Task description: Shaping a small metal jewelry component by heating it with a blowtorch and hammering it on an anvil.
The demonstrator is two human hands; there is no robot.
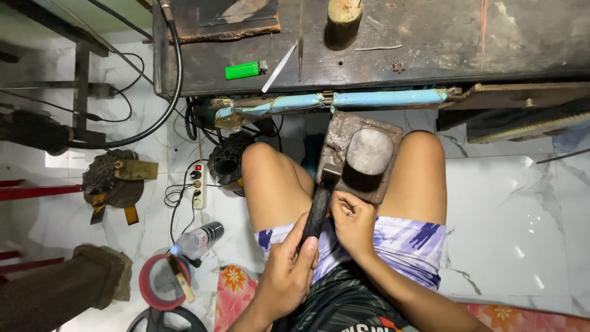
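Observation:
My left hand [287,269] grips the dark handle of a hammer [319,206] that points up toward a rusty metal block [344,132] resting between my knees. A round, flat-topped steel anvil [369,152] stands on that block. The hammer's head lies against the block's left edge beside the anvil. My right hand [352,222] is curled shut just below the block, its fingertips pinching something too small to make out, close to the hammer handle.
A dark workbench [430,43] spans the top, with a green lighter [242,70], a metal strip [279,66] and a wooden post [343,21]. A blue-wrapped bar [369,99] runs under it. A power strip [198,184], plastic bottle [196,240] and red ring [161,281] lie on the marble floor at left.

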